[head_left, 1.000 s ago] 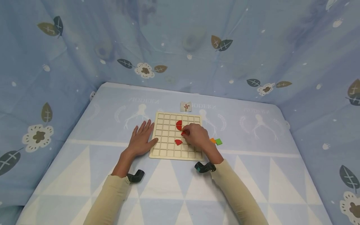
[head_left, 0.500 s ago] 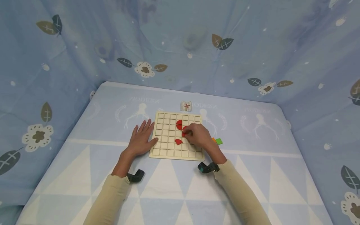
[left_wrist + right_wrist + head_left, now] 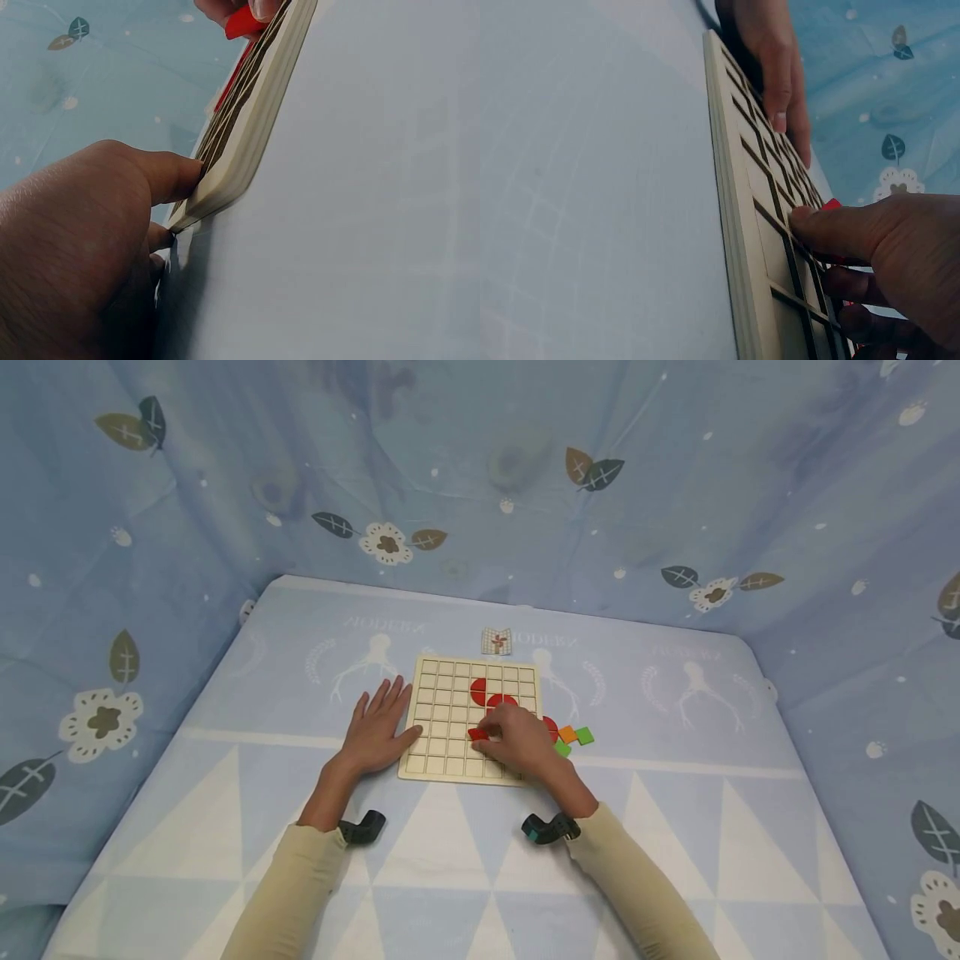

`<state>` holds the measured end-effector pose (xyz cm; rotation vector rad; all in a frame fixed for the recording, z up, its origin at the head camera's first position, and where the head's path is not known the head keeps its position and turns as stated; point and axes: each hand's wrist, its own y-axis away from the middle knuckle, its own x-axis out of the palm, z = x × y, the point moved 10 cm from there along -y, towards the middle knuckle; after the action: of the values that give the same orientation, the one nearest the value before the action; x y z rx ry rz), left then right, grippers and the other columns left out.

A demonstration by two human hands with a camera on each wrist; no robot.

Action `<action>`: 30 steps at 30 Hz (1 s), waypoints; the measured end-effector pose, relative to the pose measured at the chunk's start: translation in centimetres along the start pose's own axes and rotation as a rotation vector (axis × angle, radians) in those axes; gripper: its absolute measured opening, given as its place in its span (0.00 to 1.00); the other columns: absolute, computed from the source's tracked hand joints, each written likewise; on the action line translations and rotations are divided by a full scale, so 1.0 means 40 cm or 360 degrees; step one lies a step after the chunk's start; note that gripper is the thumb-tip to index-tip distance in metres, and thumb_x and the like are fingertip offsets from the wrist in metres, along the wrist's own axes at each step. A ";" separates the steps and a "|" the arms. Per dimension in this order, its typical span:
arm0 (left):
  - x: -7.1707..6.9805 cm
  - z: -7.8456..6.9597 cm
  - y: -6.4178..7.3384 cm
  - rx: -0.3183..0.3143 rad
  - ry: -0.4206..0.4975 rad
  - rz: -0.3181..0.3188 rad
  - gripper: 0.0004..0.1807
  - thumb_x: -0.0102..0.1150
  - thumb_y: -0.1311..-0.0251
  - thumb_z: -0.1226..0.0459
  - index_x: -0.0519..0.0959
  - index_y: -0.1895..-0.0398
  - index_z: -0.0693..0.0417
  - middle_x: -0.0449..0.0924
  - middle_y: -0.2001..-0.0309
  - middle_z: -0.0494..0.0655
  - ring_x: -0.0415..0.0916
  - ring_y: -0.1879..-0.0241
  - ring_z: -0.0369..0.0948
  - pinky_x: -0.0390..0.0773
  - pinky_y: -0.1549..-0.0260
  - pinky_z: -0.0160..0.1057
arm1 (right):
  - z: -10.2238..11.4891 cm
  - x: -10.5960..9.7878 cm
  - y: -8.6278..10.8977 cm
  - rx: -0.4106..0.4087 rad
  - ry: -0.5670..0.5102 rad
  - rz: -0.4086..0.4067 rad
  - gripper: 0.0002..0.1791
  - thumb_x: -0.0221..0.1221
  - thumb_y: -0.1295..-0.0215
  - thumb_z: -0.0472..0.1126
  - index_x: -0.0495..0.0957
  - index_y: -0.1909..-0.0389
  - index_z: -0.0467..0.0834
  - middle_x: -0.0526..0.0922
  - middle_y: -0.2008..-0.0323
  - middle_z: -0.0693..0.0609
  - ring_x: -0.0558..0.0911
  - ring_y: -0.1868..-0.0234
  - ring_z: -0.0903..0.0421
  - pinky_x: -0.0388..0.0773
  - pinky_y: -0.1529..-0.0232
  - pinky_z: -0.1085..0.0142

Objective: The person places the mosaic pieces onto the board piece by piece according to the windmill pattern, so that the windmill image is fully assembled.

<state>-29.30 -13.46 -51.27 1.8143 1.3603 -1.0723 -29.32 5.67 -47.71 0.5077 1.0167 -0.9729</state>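
A wooden grid board [image 3: 442, 760] lies on the table. My left hand [image 3: 375, 735] lies spread at its left side, with the thumb on the board's edge, as the left wrist view shows up close. Over the lower middle of the board my right hand [image 3: 522, 742] pinches a red piece [image 3: 477, 735], seen tilted between thumb and finger in the left wrist view [image 3: 244, 24]. Farther up the grid sit two red quarter-circle pieces forming a half disc [image 3: 478, 692]. Right of them are more red pieces [image 3: 501, 700], partly hidden by the right hand.
Right of the board lie a red rounded piece [image 3: 551, 728], an orange square [image 3: 567, 734] and two green pieces [image 3: 584, 736]. A small pattern card [image 3: 497, 642] with a red pinwheel figure lies behind the board. Patterned blue cloth walls [image 3: 480, 485] surround the table.
My right hand has let go of a red piece on the upper grid and moved down and left to grip the loose red piece there. The left hand stays put.
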 end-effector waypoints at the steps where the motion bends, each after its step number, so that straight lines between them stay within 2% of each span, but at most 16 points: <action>1: 0.000 0.000 0.000 -0.0001 0.0000 0.0000 0.42 0.51 0.31 0.50 0.48 0.22 0.61 0.40 0.22 0.57 0.32 0.24 0.52 0.29 0.30 0.56 | 0.002 0.002 0.001 -0.0002 -0.0003 -0.0007 0.12 0.71 0.42 0.48 0.89 0.61 0.47 0.81 0.69 0.57 0.76 0.69 0.62 0.74 0.72 0.67; 4: 0.003 -0.001 0.000 -0.0004 -0.0001 0.0002 0.42 0.50 0.31 0.50 0.48 0.22 0.61 0.40 0.22 0.57 0.32 0.24 0.52 0.29 0.30 0.56 | 0.000 -0.002 0.004 -0.0059 -0.0110 -0.0100 0.06 0.68 0.38 0.43 0.89 0.66 0.45 0.79 0.74 0.57 0.74 0.73 0.61 0.71 0.74 0.68; 7: 0.004 -0.002 0.001 -0.0006 0.0002 0.0001 0.42 0.50 0.31 0.50 0.49 0.22 0.61 0.41 0.22 0.57 0.32 0.24 0.52 0.29 0.30 0.56 | -0.013 -0.015 0.012 -0.0081 -0.0286 -0.0207 0.06 0.64 0.35 0.37 0.88 0.67 0.41 0.77 0.77 0.54 0.71 0.76 0.59 0.68 0.74 0.66; 9: 0.005 -0.001 0.001 -0.0005 0.0000 0.0000 0.42 0.50 0.31 0.50 0.49 0.22 0.61 0.41 0.22 0.57 0.33 0.24 0.52 0.29 0.30 0.56 | -0.032 -0.024 0.019 -0.0030 -0.0420 -0.0258 0.06 0.61 0.34 0.33 0.87 0.65 0.38 0.79 0.76 0.53 0.72 0.76 0.59 0.69 0.73 0.66; 12: 0.003 0.000 0.002 0.0001 -0.0005 -0.0007 0.42 0.49 0.31 0.49 0.49 0.22 0.61 0.41 0.22 0.57 0.33 0.24 0.52 0.30 0.30 0.56 | -0.060 -0.030 0.029 0.0112 -0.0516 -0.0276 0.10 0.59 0.35 0.31 0.87 0.59 0.39 0.85 0.69 0.51 0.76 0.75 0.59 0.73 0.72 0.66; 17: 0.000 0.000 0.003 0.0006 -0.0007 -0.0011 0.42 0.49 0.31 0.49 0.49 0.22 0.61 0.41 0.22 0.57 0.33 0.24 0.52 0.30 0.30 0.56 | -0.080 -0.039 0.043 0.0193 -0.0527 -0.0324 0.09 0.61 0.35 0.34 0.88 0.58 0.40 0.86 0.67 0.54 0.77 0.73 0.60 0.75 0.70 0.65; 23: -0.006 -0.003 0.003 0.0011 -0.0001 -0.0022 0.42 0.50 0.31 0.50 0.49 0.22 0.61 0.41 0.22 0.57 0.33 0.24 0.53 0.30 0.30 0.56 | -0.074 -0.065 0.057 0.0115 -0.0535 -0.0481 0.06 0.64 0.37 0.34 0.88 0.63 0.38 0.84 0.70 0.51 0.78 0.72 0.58 0.76 0.70 0.64; 26: -0.008 -0.004 0.003 0.0012 0.0002 -0.0028 0.42 0.50 0.31 0.50 0.49 0.22 0.62 0.42 0.22 0.58 0.33 0.24 0.53 0.30 0.30 0.57 | -0.069 -0.071 0.058 0.0079 -0.0534 -0.0518 0.11 0.61 0.36 0.30 0.86 0.54 0.36 0.81 0.72 0.52 0.75 0.74 0.58 0.73 0.73 0.65; 30: -0.005 -0.003 0.002 0.0005 -0.0002 -0.0017 0.42 0.50 0.31 0.50 0.49 0.22 0.61 0.42 0.22 0.57 0.33 0.24 0.52 0.30 0.30 0.56 | -0.057 -0.061 0.054 0.0066 -0.0484 -0.0449 0.17 0.53 0.31 0.27 0.81 0.45 0.38 0.73 0.71 0.51 0.68 0.74 0.57 0.66 0.74 0.65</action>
<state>-29.24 -13.47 -51.05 1.8104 1.3696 -1.0819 -28.98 9.53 -46.78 0.2421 0.8059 -1.2815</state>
